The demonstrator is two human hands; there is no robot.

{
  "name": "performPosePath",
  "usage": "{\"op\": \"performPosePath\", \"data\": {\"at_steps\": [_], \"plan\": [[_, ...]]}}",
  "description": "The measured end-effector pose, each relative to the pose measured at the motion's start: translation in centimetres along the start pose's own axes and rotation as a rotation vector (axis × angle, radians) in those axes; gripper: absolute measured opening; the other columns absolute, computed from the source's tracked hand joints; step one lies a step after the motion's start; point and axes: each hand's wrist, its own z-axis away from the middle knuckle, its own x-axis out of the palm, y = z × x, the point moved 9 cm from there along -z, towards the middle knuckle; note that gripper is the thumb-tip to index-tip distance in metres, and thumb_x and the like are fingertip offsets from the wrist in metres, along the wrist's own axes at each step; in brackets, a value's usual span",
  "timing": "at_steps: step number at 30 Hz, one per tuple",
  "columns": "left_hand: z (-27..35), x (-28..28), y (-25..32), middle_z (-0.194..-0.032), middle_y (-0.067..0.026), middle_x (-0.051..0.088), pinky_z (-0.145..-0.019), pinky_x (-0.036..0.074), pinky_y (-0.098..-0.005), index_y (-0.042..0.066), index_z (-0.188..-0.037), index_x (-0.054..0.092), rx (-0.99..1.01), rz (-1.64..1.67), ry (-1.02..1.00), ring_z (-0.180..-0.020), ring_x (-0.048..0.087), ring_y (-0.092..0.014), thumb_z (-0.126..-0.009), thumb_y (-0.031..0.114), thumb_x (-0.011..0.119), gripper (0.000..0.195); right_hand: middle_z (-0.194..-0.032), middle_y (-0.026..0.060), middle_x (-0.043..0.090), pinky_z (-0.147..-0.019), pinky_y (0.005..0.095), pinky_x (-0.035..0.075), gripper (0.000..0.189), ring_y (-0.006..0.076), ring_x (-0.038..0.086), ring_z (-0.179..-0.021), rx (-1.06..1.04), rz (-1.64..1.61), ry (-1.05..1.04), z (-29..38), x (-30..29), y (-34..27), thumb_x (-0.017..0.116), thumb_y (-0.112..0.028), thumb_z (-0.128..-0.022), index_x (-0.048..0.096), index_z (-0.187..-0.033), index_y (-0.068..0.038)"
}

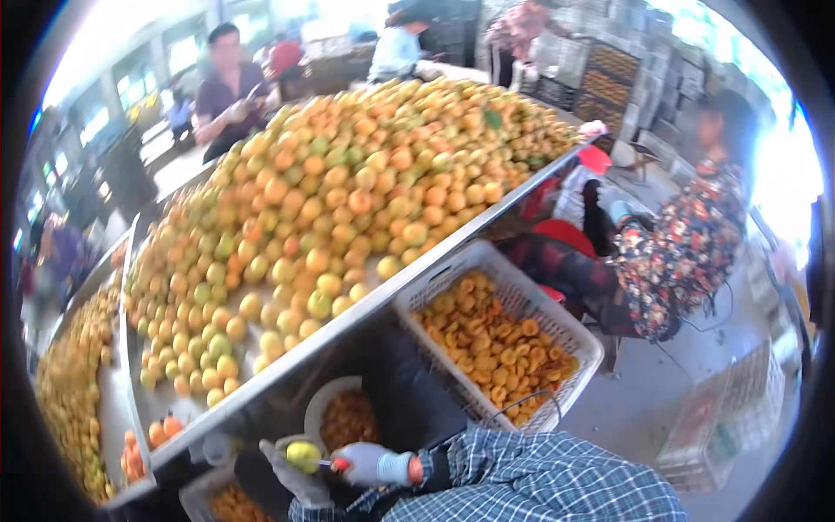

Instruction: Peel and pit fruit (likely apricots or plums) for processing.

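Observation:
At the bottom of the head view, my left hand, in a pale glove, holds a yellow-green apricot-like fruit. My right hand, gloved too, grips the red handle of a small knife; its thin blade points left and meets the fruit's side. Just beyond my hands stands a round white tub with brownish pits or fruit pieces. A large heap of whole orange-yellow fruits lies on a metal-edged table ahead. To the right, a white plastic crate holds halved fruits.
The table's metal rim crosses diagonally before me. Another bin with orange pieces sits at lower left. A person in a floral top sits at the right; others work beyond the heap. An empty-looking crate stands on the floor.

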Motion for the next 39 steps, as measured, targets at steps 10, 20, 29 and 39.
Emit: {"op": "performPosePath", "data": {"at_steps": [10, 20, 29, 39], "plan": [[0.5, 0.8, 1.4, -0.076, -0.0108, 0.059, -0.065, 0.051, -0.0307, -0.001, -0.098, 0.056, 0.102, -0.266, -0.054, -0.064, 0.057, -0.022, -0.094, 0.032, 0.051, 0.034, -0.089, 0.0209, 0.065, -0.077, 0.0405, 0.045, 0.020, 0.0382, 0.060, -0.089, 0.066, -0.125, -0.044, 0.2, 0.4, 0.4, 0.052, -0.017, -0.083, 0.065, -0.090, -0.003], [1.3, 1.4, -1.1, -0.084, -0.0075, 0.061, -0.073, 0.048, -0.0303, 0.001, -0.098, 0.063, -0.170, 0.103, -0.193, -0.080, 0.057, -0.018, -0.092, 0.053, 0.034, 0.059, -0.073, 0.0146, 0.065, -0.061, 0.0348, 0.048, 0.013, 0.0266, 0.063, -0.067, -0.065, -0.310, 0.060, 0.1, 0.2, 2.7, 0.060, -0.010, -0.073, 0.065, -0.083, -0.004], [1.2, 2.2, -0.5, -0.091, -0.0069, 0.060, -0.070, 0.048, -0.0223, 0.000, -0.106, 0.058, -0.159, 0.107, -0.270, -0.079, 0.057, -0.011, -0.091, 0.051, 0.046, 0.054, -0.072, 0.0034, 0.061, -0.063, 0.0278, 0.045, 0.014, 0.0114, 0.055, -0.066, 0.162, -0.492, -0.050, 0.3, 0.5, 3.1, 0.061, -0.010, -0.076, 0.063, -0.088, -0.003], [1.8, 1.4, 1.3, -0.109, -0.0088, 0.059, -0.081, 0.049, -0.0288, 0.004, -0.111, 0.059, -0.012, -0.248, -0.380, -0.092, 0.058, -0.015, -0.071, 0.007, 0.074, 0.043, -0.084, 0.0170, 0.065, -0.069, 0.0396, 0.050, 0.020, 0.0353, 0.063, -0.077, -0.031, 0.115, -0.002, 0.1, -0.5, 1.3, 0.066, -0.014, -0.073, 0.066, -0.092, -0.007]]}}
